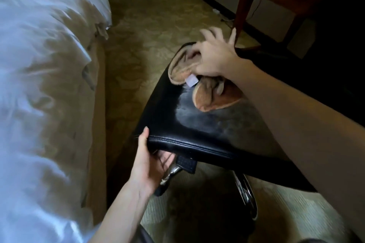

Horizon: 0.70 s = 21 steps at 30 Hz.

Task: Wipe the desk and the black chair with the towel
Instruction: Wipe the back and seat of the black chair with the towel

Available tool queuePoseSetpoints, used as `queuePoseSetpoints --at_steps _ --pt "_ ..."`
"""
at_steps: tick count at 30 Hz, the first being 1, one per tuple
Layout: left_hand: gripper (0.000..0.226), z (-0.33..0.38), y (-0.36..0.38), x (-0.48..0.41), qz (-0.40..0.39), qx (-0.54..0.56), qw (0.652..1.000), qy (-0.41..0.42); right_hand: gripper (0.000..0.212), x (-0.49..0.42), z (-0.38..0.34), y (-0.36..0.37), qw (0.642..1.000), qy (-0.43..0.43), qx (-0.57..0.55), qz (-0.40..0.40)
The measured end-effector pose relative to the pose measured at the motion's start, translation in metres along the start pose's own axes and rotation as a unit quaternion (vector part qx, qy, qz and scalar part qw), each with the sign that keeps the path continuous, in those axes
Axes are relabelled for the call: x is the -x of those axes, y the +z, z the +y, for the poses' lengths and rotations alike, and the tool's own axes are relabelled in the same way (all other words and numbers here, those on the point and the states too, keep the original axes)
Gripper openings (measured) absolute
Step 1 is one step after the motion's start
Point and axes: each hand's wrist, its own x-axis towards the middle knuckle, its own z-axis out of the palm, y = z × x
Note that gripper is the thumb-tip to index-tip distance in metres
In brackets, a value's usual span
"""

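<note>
Two hands: left grips black chair edge; right clutches towel on seat.

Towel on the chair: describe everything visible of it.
The towel is tan-brown and plush, likely terry, with a stitched hem and a small white label. It lies bunched in folds on the far part of the seat of the black chair, one rounded lobe spread flat toward the camera. The right hand rests on its middle, fingers spread; motion blur hides whether they grip it.
</note>
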Motion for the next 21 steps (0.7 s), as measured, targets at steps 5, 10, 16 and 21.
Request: queuePoseSetpoints --at_steps 5,10,16,21 --pt "0.071 0.002 0.002 0.002 0.007 -0.014 1.0 0.002 0.103 -0.032 -0.007 0.042 0.985 0.106 -0.1 -0.091" --pt "0.061 0.002 0.001 0.0 0.008 -0.026 0.999 0.021 0.08 -0.035 -0.014 0.054 0.98 0.155 -0.071 -0.105" --pt "0.057 0.005 0.009 0.001 0.017 -0.009 1.0 0.02 0.028 0.005 -0.021 0.059 0.992 0.035 -0.095 -0.069" --pt "0.06 0.007 0.013 0.004 0.007 -0.004 1.0 0.013 0.032 0.066 -0.045 0.054 0.985 -0.104 -0.111 -0.076"
